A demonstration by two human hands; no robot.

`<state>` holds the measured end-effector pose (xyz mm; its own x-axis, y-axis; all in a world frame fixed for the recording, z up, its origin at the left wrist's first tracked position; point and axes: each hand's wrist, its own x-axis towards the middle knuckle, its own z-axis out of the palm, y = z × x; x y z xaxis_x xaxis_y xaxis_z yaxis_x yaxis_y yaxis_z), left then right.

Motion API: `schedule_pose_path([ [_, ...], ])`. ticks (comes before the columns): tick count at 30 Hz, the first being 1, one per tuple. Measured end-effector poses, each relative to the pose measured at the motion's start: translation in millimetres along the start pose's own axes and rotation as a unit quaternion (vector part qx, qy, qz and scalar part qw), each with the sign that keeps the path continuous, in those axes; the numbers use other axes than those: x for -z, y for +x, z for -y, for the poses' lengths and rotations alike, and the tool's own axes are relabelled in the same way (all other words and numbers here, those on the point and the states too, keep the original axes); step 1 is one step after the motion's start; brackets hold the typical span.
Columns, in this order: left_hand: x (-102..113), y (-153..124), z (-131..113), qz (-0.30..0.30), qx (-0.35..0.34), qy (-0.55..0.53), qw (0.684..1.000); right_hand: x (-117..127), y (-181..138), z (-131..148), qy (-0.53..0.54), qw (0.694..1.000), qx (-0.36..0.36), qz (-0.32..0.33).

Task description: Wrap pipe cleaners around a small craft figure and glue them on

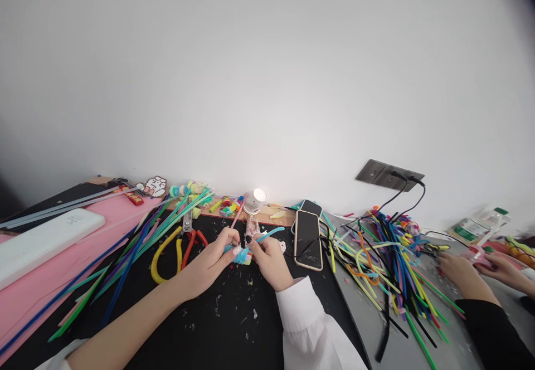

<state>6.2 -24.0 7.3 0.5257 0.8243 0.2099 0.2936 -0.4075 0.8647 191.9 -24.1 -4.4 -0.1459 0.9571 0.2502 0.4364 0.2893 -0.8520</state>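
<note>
Near the middle of the black mat, my left hand [213, 264] pinches a small bundle of fuzzy light blue pipe cleaner [241, 256]. Opposite it, my right hand [270, 259] has its fingers closed on the same piece, and a light blue end [272, 233] sticks out above that hand. A thin pink stem [237, 214] rises from beside my left fingers. Part of the bundle is hidden by my fingertips. Left of my hands lie yellow-handled scissors [155, 258] and a red-handled tool [189, 248].
A phone [308, 242] lies right of my hands, with a lit white lamp [254, 201] behind them. Pipe cleaners spread on the left [125, 264] and right [403, 269]. A white case [50, 242] sits far left. At the right, another person's hands [462, 275] handle something pink.
</note>
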Motion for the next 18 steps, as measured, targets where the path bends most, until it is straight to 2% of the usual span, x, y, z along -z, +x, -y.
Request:
schedule_pose_path([
  [10,-7,1,13,-0.035,-0.002,0.022,0.999,1,-2,5,-0.003,1.0,-0.025,0.009],
  [18,-4,-1,8,-0.032,0.001,0.058,0.998,0,-2,6,-0.006,0.999,-0.039,0.024],
])
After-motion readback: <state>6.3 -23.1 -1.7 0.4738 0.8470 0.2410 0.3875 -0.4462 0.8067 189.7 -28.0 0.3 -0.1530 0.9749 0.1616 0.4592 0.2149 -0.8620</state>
